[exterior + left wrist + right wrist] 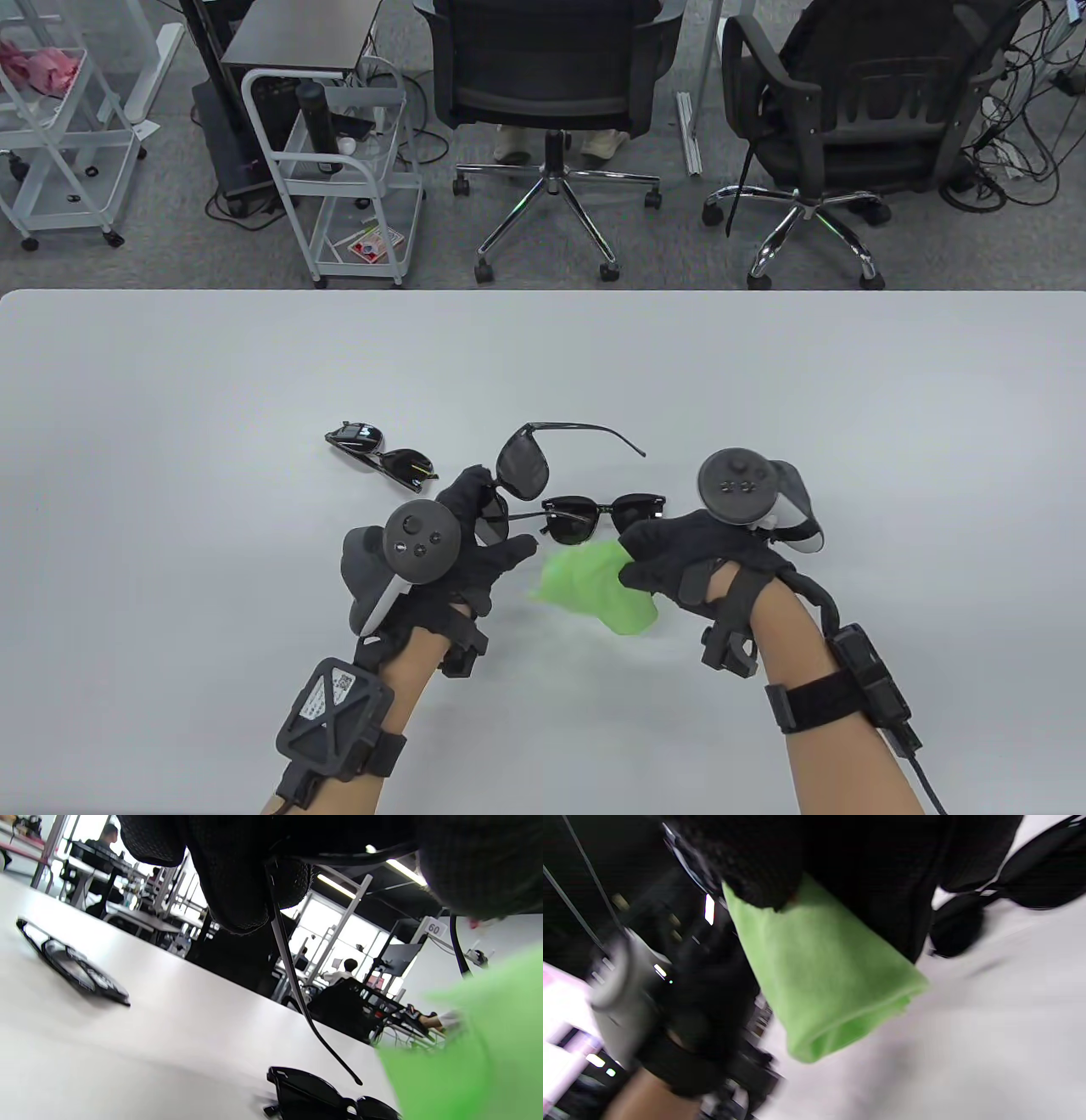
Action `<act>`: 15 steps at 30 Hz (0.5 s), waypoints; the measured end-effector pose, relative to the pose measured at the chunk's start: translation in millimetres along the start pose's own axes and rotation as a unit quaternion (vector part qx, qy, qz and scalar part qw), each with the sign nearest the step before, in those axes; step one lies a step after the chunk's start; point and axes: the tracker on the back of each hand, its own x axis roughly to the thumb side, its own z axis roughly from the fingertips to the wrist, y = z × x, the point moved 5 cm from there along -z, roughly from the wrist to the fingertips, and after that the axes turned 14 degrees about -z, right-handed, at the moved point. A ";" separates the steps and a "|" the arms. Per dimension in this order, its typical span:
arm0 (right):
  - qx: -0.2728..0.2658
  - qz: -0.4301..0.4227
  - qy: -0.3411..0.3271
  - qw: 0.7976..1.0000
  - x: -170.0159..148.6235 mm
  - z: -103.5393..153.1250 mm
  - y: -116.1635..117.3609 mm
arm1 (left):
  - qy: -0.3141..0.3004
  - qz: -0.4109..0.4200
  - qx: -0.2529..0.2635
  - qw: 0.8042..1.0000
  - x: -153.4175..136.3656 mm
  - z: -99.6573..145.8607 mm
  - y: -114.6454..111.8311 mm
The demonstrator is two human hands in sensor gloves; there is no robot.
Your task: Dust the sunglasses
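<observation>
A grey desk (pixel 170 407) seen from above, with three pairs of dark sunglasses and two gloved hands reaching in from the near edge.

Furthest left, a folded pair of sunglasses (pixel 382 458) lies flat on the desk, apart from the hands.

Next, the left hand (pixel 462 543) grips a raised pair of sunglasses (pixel 520 465) — fingers curled round the frame near one lens, the lens tilted up and one arm (pixel 594 431) stretched out to the right above the desk.

Just right of that hand, a third pair of sunglasses (pixel 604 517) rests on the desk, lenses facing the person, between the two hands.

Below it, a bunched green cloth (pixel 594 586) hangs from the right hand (pixel 696 556), whose fingers are closed on the cloth's upper edge — the cloth's lower part sags toward the desk.
</observation>
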 end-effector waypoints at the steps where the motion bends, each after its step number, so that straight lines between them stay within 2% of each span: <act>1: -0.026 -0.030 -0.029 0.999 4.6 1.5 -6.0 | -0.002 -0.006 0.008 1.000 1.9 1.4 3.1; 5: -0.090 -0.133 -0.128 0.979 10.5 8.0 -23.0 | -0.001 -0.003 0.019 1.000 5.1 4.5 9.0; 9: -0.117 -0.227 -0.168 0.952 5.7 9.6 -22.4 | -0.010 -0.038 0.012 0.999 11.6 5.5 6.0; 11: -0.109 -0.245 -0.179 0.946 7.8 8.2 -17.1 | -0.017 -0.052 0.008 0.998 16.9 6.1 3.2; 13: -0.127 -0.250 -0.188 0.941 9.5 9.3 -13.8 | -0.028 -0.064 0.005 0.998 23.1 7.3 1.8; 15: -0.175 -0.228 -0.181 0.941 9.4 13.2 -11.5 | -0.038 -0.074 0.010 0.996 29.7 9.8 3.0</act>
